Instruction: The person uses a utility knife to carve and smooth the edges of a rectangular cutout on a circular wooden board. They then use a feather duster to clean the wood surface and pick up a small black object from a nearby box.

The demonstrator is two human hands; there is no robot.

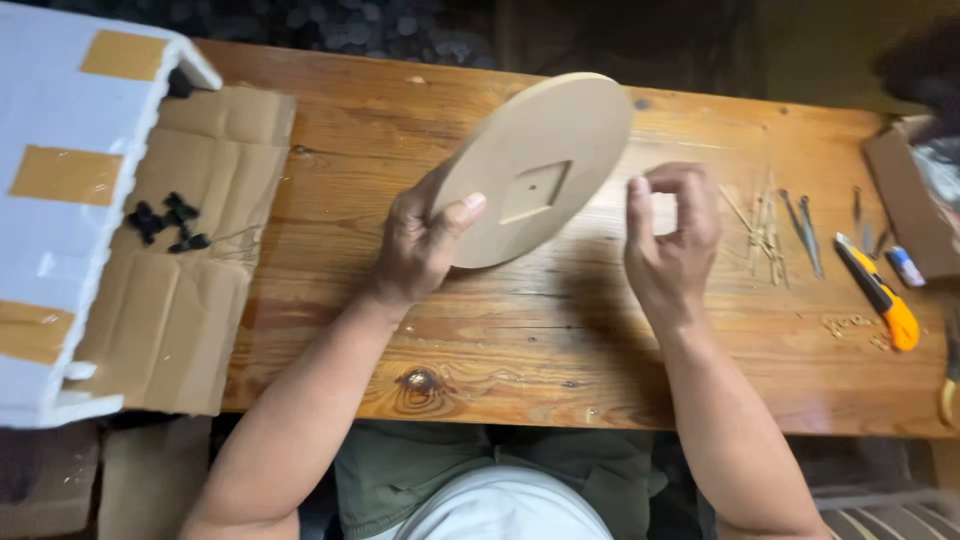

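The left hand [420, 240] grips the round pale wooden disc [535, 165] tilted, the right hand [668, 235] pinches a small pale block [664, 213]; better to steady the disc against the wooden tabletop [560, 340].

— What can't you make out here?

— The left hand [420, 245] covers the lower left edge of the round wooden disc [540, 165], and its fingers go behind it. The right hand [668, 235] pinches a small pale piece [664, 213], mostly hidden by the fingers; its shape is unclear.

— And at the edges?

— The white foam box [60, 200] is cut off at the left. A yellow-handled tool [947, 395] runs off the right edge. The small black parts [168, 222] on the cardboard [190, 310] are too small to identify, and so are the thin sticks [762, 225].
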